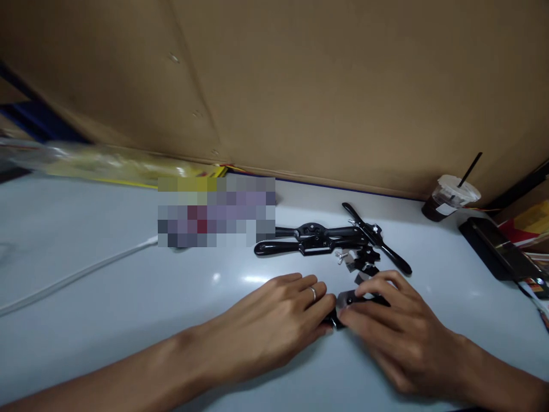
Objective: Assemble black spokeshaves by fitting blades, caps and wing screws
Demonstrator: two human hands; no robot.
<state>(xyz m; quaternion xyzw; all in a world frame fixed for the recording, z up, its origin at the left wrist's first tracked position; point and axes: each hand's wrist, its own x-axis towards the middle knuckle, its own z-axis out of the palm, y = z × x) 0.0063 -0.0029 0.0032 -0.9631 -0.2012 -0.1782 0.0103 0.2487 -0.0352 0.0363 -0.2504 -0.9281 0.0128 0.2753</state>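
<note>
My left hand (291,315), a ring on one finger, is closed round a black tool body (338,321) near the table's front. My right hand (398,326) pinches a small grey metal plate (344,300) against that body from the right. Fingers cover most of the tool. Just beyond my hands lie black two-handled tool bodies (278,248), with another black handled body (397,259) lying slantwise over their right end. Small silver screws (341,257) and black and grey metal parts (367,256) are scattered between them and my right hand.
A lidded plastic cup (446,200) with a dark drink and straw stands at the back right, near a black phone-like device (500,246). A white cable (86,273) runs in from the left to a blurred-out patch. Yellow plastic packaging (107,163) lies along the cardboard wall (300,86).
</note>
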